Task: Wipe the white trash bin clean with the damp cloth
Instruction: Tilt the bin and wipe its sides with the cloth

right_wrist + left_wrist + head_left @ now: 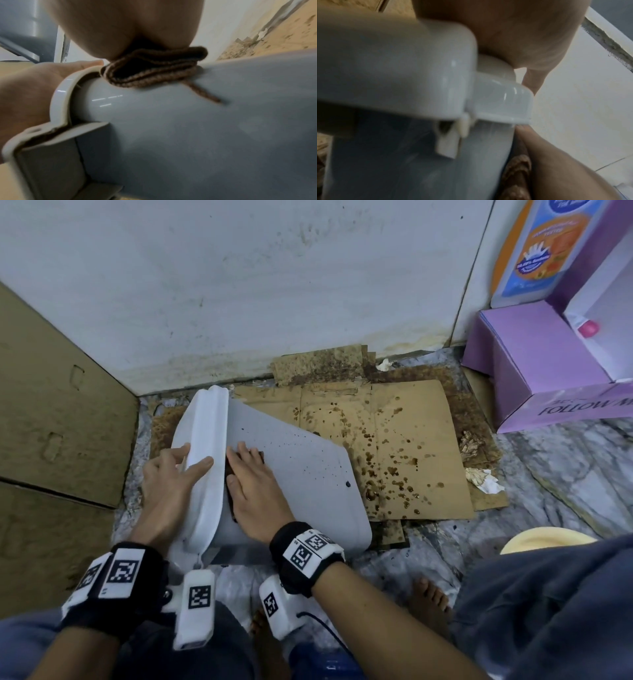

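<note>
Both hands on the white trash bin [294, 474], which lies tipped on its side on stained cardboard [411, 440].

I have my left hand [168, 487] gripping the lid [209, 446], thumb over its top edge. Just right of it, my right hand [253, 494] presses flat, fingers straight, on the brown cloth [154, 69] against the bin's side wall; dark specks beyond my fingertips look like grime, though the view is soft.
</note>
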`<control>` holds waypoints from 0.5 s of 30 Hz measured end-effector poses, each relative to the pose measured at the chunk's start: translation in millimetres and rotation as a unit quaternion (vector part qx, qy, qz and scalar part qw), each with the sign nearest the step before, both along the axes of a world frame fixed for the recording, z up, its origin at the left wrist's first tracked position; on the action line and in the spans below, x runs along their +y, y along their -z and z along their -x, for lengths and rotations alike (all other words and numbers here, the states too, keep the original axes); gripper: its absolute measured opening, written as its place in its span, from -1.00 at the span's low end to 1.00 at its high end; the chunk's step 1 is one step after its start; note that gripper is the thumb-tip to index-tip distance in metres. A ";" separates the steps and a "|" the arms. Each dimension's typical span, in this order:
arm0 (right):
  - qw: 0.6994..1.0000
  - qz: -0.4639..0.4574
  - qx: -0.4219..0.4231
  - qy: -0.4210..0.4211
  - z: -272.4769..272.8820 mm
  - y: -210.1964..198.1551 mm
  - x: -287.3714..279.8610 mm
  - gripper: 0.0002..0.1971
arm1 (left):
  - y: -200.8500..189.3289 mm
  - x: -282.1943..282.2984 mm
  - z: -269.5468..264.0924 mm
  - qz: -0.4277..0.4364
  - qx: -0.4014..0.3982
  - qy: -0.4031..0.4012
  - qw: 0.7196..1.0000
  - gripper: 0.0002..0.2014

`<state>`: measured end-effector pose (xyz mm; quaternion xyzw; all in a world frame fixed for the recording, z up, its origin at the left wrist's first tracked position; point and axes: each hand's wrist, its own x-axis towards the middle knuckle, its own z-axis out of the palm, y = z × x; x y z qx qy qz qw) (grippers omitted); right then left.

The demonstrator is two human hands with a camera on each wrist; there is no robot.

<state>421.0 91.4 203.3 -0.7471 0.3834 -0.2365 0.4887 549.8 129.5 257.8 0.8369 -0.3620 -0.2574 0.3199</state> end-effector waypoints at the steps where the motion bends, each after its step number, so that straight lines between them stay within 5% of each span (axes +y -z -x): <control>1: 1.000 0.000 0.004 0.008 -2.6 3.4 0.2 -0.51 | 1.6 -0.8 1.7 0.003 -0.007 0.003 1.000 -0.11; 6: 0.999 0.011 0.010 0.042 -8.4 14.2 -4.1 -0.49 | 16.9 6.6 -0.6 0.011 0.044 0.035 0.998 -0.34; 11: 0.998 0.010 0.024 0.050 10.7 43.9 -14.6 -0.49 | 17.5 11.2 4.3 0.019 0.035 0.059 0.997 -0.22; 15: 0.991 -0.049 0.085 0.094 39.3 81.9 -20.9 -0.50 | 15.9 16.1 7.3 0.004 -0.007 0.084 0.996 -0.35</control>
